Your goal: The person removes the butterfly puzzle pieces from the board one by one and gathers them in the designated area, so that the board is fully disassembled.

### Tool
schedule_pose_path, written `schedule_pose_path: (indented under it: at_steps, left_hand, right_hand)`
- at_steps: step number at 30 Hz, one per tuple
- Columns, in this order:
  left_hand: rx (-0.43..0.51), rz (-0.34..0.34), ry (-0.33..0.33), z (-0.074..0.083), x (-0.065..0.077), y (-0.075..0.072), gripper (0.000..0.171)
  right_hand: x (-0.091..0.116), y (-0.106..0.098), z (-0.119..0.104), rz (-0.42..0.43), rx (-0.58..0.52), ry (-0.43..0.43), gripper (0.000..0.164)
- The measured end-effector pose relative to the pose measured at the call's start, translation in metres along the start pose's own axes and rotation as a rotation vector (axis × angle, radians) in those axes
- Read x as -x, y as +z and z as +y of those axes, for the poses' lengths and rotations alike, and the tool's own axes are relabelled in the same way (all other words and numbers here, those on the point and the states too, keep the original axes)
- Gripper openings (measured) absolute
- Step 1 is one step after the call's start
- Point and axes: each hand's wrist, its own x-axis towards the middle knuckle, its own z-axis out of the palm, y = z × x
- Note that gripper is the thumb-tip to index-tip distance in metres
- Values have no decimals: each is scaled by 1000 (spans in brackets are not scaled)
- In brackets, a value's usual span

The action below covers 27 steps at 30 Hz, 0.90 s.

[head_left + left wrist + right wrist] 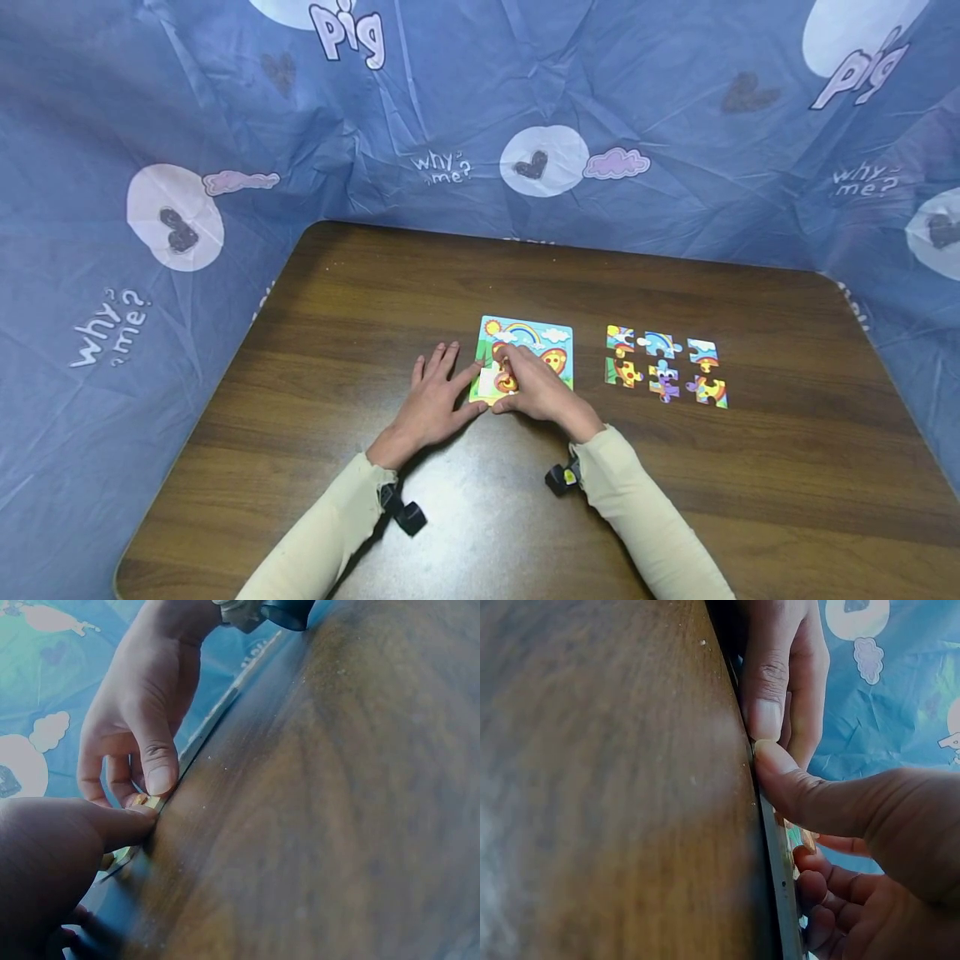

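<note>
A square picture puzzle board (557,335) with a sun, a rainbow and a butterfly lies on the table. My left hand (427,410) rests at its left side, fingers spread and fairly straight, thumb and index finger touching the near-left corner. Over the board my right hand (536,387) curls its fingers and thumb around an orange-brown puzzle piece (506,382), beside a bare white patch. In the right wrist view, the right hand (900,825) has its thumb by the board's edge (782,889); its fingers partly hide the board. Both thumbs come close together in the left wrist view.
Several loose puzzle pieces (663,379) lie in two rows to the right of the board. The brown wooden table (360,292) has a blue printed cloth (465,100) hanging behind it. Black straps with small cameras sit on both wrists.
</note>
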Motion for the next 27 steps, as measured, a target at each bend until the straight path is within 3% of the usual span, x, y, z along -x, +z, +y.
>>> schedule_pose_path:
  at_steps: [13, 27]
  left_hand:
    - [-8, -4, 0, 0, 0, 0, 64]
    - [1, -22, -12, 0, 0, -1, 66]
  right_hand:
    - [3, -2, -7, 47, 71, -57, 70]
    - [9, -16, 1, 110, 144, -12, 66]
